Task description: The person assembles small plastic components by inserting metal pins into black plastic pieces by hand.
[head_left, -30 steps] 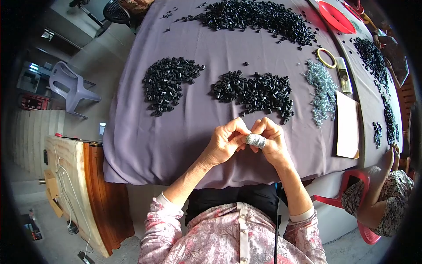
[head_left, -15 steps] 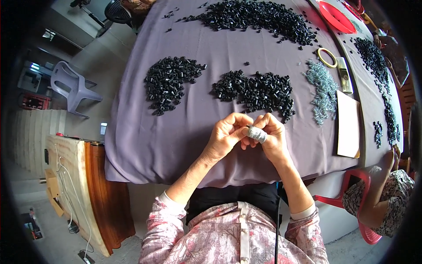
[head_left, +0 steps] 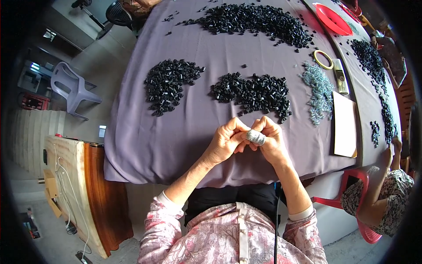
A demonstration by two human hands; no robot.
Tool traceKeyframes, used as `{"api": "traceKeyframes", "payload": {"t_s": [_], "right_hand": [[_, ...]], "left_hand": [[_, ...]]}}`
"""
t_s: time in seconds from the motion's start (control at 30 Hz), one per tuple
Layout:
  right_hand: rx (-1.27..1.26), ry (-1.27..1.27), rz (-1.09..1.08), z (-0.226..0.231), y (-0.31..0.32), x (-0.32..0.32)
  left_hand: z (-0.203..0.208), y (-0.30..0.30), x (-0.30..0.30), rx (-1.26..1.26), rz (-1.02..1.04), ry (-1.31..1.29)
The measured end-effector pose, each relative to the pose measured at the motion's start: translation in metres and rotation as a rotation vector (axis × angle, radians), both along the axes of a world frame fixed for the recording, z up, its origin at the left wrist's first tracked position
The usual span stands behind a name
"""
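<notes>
My left hand (head_left: 225, 143) and my right hand (head_left: 274, 145) meet in front of me, above the near part of the cloth-covered table. Both are closed, thumbs and forefingers pinched together. A grey wrapping (head_left: 256, 137) covers my right thumb. Whatever lies between the fingertips is too small and hidden to make out. Just beyond the hands is a pile of short black tube-like pieces (head_left: 266, 92). A second black pile (head_left: 169, 83) lies to the left. Small clear, shiny pieces (head_left: 319, 90) form a heap to the right.
A larger black pile (head_left: 259, 22) spreads at the far side. On the right are a tape roll (head_left: 315, 57), a pale plastic case (head_left: 340, 78), a card sheet (head_left: 345, 125) and a red tray (head_left: 332, 20). Another person (head_left: 380, 189) sits at the right by a red chair (head_left: 364, 220).
The view has shifted slightly, so the piles sit a little lower and further left. My hands stay together, with the fingers and the wrapped thumb slightly turned.
</notes>
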State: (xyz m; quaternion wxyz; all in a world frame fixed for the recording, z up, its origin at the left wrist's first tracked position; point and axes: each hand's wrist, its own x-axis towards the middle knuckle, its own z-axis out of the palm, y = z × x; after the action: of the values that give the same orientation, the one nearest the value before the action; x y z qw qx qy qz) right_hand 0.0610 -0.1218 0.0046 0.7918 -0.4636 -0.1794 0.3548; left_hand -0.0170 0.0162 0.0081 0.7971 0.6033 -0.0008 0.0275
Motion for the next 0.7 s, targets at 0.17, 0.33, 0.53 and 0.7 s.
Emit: {"api": "traceKeyframes", "payload": {"t_s": [0.17, 0.33, 0.53, 0.7], "right_hand": [[0.017, 0.029, -0.063, 0.000, 0.001, -0.003], [0.096, 0.074, -0.101, 0.001, 0.004, -0.004], [0.042, 0.029, -0.127, -0.003, 0.003, -0.005], [0.027, 0.002, -0.071, 0.000, 0.001, -0.005]], "left_hand": [[-0.001, -0.005, 0.001, 0.133, 0.102, -0.085], [-0.007, -0.012, 0.005, 0.182, 0.176, -0.127], [0.000, -0.006, 0.005, 0.033, 0.103, -0.003], [-0.001, 0.003, 0.005, -0.261, -0.065, 0.145]]}}
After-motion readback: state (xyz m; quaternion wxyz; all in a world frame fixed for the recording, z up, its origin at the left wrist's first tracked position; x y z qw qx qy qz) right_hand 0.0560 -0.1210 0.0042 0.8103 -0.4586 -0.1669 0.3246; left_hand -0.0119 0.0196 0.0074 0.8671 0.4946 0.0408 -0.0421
